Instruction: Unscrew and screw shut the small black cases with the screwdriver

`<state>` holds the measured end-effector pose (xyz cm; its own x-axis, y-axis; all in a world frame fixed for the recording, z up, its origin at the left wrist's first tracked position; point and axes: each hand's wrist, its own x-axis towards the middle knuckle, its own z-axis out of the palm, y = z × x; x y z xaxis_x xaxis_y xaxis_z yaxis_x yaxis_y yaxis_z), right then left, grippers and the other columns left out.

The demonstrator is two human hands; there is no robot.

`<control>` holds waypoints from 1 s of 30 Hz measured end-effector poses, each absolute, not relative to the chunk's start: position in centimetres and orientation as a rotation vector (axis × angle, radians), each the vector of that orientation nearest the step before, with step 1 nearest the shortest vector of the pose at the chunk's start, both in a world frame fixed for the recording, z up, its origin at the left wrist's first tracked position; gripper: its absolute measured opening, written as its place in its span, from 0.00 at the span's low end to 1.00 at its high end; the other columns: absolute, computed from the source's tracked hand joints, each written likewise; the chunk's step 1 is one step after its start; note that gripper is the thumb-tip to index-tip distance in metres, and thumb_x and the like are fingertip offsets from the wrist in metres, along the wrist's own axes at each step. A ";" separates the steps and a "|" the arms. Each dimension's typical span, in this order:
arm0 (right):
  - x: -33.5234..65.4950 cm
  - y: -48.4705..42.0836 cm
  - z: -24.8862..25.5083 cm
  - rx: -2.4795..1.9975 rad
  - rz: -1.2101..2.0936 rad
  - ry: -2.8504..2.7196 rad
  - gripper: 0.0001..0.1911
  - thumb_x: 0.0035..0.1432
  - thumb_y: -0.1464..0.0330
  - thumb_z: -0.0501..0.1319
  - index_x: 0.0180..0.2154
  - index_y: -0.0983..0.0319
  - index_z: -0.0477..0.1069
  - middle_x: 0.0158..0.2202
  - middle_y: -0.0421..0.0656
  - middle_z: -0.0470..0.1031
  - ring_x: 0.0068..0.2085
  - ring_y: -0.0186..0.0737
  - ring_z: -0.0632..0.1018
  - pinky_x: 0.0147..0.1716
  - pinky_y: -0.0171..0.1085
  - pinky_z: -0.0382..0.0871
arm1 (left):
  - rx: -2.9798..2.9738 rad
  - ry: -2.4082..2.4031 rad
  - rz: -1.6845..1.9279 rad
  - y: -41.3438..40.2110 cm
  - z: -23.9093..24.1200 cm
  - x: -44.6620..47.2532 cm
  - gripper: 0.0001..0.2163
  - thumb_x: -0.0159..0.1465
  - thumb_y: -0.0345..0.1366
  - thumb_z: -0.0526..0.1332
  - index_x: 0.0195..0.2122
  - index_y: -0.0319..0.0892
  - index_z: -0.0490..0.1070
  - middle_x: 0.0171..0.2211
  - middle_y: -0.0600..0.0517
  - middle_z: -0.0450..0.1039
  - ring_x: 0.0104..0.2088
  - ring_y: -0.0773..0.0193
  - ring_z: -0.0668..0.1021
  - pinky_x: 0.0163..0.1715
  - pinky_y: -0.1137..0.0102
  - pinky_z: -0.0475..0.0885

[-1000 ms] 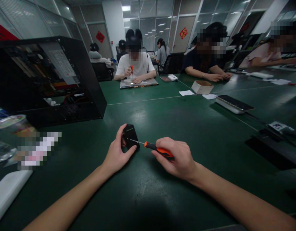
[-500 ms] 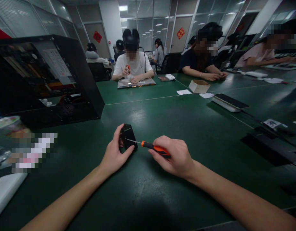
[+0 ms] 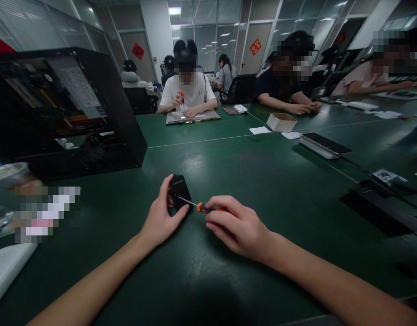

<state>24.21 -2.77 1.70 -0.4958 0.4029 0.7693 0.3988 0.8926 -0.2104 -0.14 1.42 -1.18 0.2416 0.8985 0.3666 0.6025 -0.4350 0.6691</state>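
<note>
Lately, head view: right hand has opened from a fist to straighter fingers, still grasping the orange-and-black screwdriver. Shaft still angled onto small black casing, pinched between left hand's thumb and fingers, in from the worktop's near edge. Suggests regripping mid-turn; tip seating can't be told.

black block, tilted — orange and black screwdriver slanting, tip at its face.
</note>
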 end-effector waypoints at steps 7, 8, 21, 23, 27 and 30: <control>24.1 -3.4 2.0 -0.573 -0.118 -2.127 0.12 0.62 0.75 0.59 0.48 0.62 0.69 0.50 0.50 0.72 0.43 0.42 0.76 0.40 0.41 0.76 | 2.190 1.365 0.993 1.0 -1.2 -0.1 0.40 0.65 0.41 0.65 0.72 0.53 0.43 0.44 0.49 0.73 0.36 0.58 0.78 0.41 0.60 0.76; 24.1 -3.4 2.1 -0.574 -0.139 -2.127 0.11 0.62 0.74 0.60 0.47 0.62 0.69 0.49 0.49 0.73 0.41 0.41 0.76 0.39 0.40 0.76 | 2.193 1.359 0.993 1.0 -1.2 -0.1 0.39 0.65 0.41 0.65 0.72 0.53 0.42 0.44 0.49 0.73 0.36 0.58 0.78 0.41 0.60 0.76; 23.6 -3.5 1.9 -0.585 -0.212 -2.104 0.08 0.66 0.74 0.58 0.46 0.61 0.70 0.48 0.48 0.71 0.45 0.41 0.76 0.42 0.39 0.77 | 2.177 1.342 1.001 1.2 -1.4 -0.1 0.40 0.65 0.40 0.64 0.72 0.51 0.41 0.41 0.50 0.73 0.35 0.58 0.78 0.41 0.60 0.76; 23.7 -3.4 1.9 -0.612 -0.190 -2.106 0.07 0.65 0.73 0.59 0.46 0.62 0.70 0.48 0.49 0.71 0.44 0.41 0.77 0.41 0.38 0.77 | 2.171 1.344 0.995 1.2 -1.4 -0.1 0.40 0.65 0.40 0.64 0.72 0.52 0.41 0.42 0.50 0.73 0.36 0.58 0.78 0.41 0.59 0.77; 24.2 -3.2 2.1 -0.624 -0.047 -2.057 0.12 0.64 0.79 0.57 0.48 0.63 0.70 0.50 0.50 0.70 0.48 0.39 0.76 0.46 0.36 0.77 | 2.166 1.337 0.986 1.1 -1.4 0.0 0.40 0.66 0.40 0.64 0.72 0.52 0.40 0.43 0.49 0.73 0.36 0.57 0.79 0.42 0.57 0.77; 24.3 -3.0 2.1 -0.606 -0.053 -2.087 0.14 0.64 0.79 0.56 0.49 0.63 0.71 0.51 0.51 0.70 0.51 0.41 0.76 0.48 0.39 0.77 | 2.146 1.327 1.007 1.2 -1.4 0.0 0.39 0.66 0.40 0.64 0.72 0.52 0.40 0.48 0.46 0.73 0.43 0.54 0.80 0.47 0.53 0.76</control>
